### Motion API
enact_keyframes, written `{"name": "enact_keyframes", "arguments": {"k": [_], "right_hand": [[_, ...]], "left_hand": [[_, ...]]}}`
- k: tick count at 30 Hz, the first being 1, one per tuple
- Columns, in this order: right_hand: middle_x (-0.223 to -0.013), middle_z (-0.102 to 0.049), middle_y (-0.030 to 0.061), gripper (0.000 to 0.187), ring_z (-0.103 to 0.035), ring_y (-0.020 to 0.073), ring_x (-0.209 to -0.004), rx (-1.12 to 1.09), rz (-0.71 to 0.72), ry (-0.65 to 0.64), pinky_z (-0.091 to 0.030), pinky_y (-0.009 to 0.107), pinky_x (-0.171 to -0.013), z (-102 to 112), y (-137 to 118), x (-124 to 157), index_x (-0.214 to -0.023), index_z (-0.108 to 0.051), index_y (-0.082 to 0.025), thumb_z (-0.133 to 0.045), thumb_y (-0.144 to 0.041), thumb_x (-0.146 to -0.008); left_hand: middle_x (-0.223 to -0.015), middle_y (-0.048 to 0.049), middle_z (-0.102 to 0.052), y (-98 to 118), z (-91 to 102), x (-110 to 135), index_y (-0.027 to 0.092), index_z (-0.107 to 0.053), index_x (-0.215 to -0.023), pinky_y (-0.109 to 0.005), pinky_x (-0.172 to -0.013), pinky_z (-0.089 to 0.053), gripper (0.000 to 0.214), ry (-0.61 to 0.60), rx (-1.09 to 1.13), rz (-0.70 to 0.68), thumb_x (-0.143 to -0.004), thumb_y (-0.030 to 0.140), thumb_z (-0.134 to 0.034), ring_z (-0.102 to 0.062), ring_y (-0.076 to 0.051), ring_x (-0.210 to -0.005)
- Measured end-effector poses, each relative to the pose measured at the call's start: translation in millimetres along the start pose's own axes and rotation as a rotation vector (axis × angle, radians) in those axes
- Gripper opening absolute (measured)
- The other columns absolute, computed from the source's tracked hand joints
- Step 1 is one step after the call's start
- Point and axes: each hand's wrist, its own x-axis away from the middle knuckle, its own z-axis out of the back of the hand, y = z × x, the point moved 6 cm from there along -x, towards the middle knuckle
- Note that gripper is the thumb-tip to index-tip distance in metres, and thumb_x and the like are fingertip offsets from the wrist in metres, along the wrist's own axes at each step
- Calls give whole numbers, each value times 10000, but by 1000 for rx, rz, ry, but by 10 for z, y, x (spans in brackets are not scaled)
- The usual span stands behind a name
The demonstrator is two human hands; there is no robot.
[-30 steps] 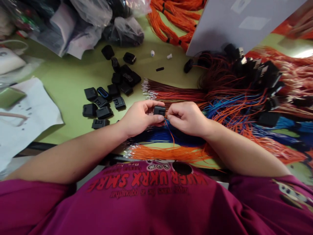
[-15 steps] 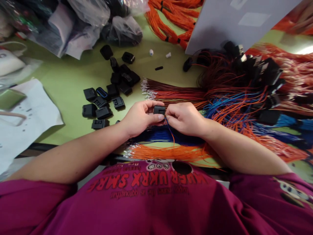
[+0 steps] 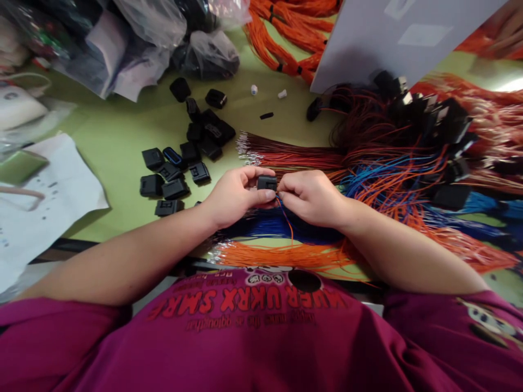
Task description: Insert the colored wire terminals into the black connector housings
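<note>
My left hand [image 3: 239, 197] is closed on a black connector housing [image 3: 267, 183], thumb at its near side and fingers behind. Against the housing's right end, my right hand [image 3: 310, 197] pinches with thumb and forefinger; a wire seems to be between the fingertips, though they mostly cover it. Thin orange and blue wires [image 3: 287, 218] hang down from the housing between both hands. Beneath the hands lie a bundle of dark blue wires [image 3: 265, 227] and a bundle of orange wires [image 3: 278, 255]. Beyond them are brown and red wires [image 3: 294, 155] with metal terminals on their left ends.
Several loose black housings [image 3: 175, 188] lie left of my hands. Wired housings [image 3: 433, 117] are heaped at the right, before an upright grey board [image 3: 368, 43]. Plastic bags [image 3: 208, 51] stand at the back left. Another person's hand [image 3: 509, 32] shows at the top right.
Both hands stay at nearly the same spot with the housing between them. The whole view has shifted very slightly. The other person's hand at the top right has moved a little.
</note>
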Motion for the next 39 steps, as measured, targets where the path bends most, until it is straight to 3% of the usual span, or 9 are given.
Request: {"name": "enact_keyframes", "arguments": {"k": [10, 18, 23, 27, 29, 32, 35, 39], "right_hand": [[-670, -617, 2, 165, -480, 86, -592, -51, -19, -12, -321, 211, -594, 65, 36, -5, -733, -632, -145, -488, -178, -805], [-630, -585, 6, 174, -427, 84, -554, 11, 20, 43, -298, 221, -575, 28, 12, 10, -674, -599, -143, -473, -180, -787], [-700, -631, 16, 211, -500, 99, -615, 29, 18, 8, -334, 223, -613, 95, 54, -5, -759, -638, -146, -457, -205, -850], [-880, -667, 66, 209, -566, 153, -787, 171, 89, 49, -378, 255, -691, 250, 7, 42, -910, -657, -149, -481, -253, -866], [-887, -656, 86, 224, -561, 176, -811, 310, 118, 77, -373, 279, -695, 292, -55, 82, -864, -658, -150, -481, -287, -872], [-776, -640, 83, 296, -533, 162, -683, 497, 101, -66, -303, 286, -591, 184, -105, 115, -755, -646, -149, -467, -342, -890], [-725, -640, 75, 258, -501, 143, -588, 587, 84, -196, -208, 292, -535, 69, -105, 109, -779, -648, -141, -448, -257, -893], [-708, -651, 69, 254, -512, 147, -602, 541, 224, -344, -223, 297, -554, 0, -137, 98, -727, -634, -144, -443, -195, -886]], "left_hand": [[-831, -22, -687, 15, 11, -15, 130, -617, -1035, -293, -685, -601, 473, -13, 3, -3, -607, 161, -816, -674, -124, -649], [-805, -25, -688, 5, -33, -25, 118, -591, -1037, -288, -682, -601, 475, -29, 64, 15, -617, 149, -811, -690, -140, -647], [-833, -38, -697, 32, -2, -39, 117, -586, -1045, -284, -652, -600, 497, -20, 81, 27, -608, 157, -820, -691, -142, -642], [-820, -46, -701, 12, 33, -47, 119, -568, -1029, -276, -645, -593, 479, -30, 117, 63, -623, 169, -816, -697, -148, -643], [-806, -47, -700, 0, 41, -47, 120, -561, -1033, -269, -645, -589, 476, -38, 123, 68, -632, 175, -811, -701, -152, -651], [-772, -35, -690, -4, 36, -37, 124, -558, -1051, -244, -619, -578, 468, -47, 104, 66, -653, 180, -797, -695, -143, -633], [-733, -14, -672, 12, 28, -16, 125, -560, -1060, -229, -599, -567, 435, -24, 63, 73, -678, 154, -765, -684, -129, -606], [-739, 1, -657, 60, 5, 20, 128, -574, -1044, -248, -613, -568, 405, -5, -38, 80, -674, 111, -738, -672, -120, -597]]}}
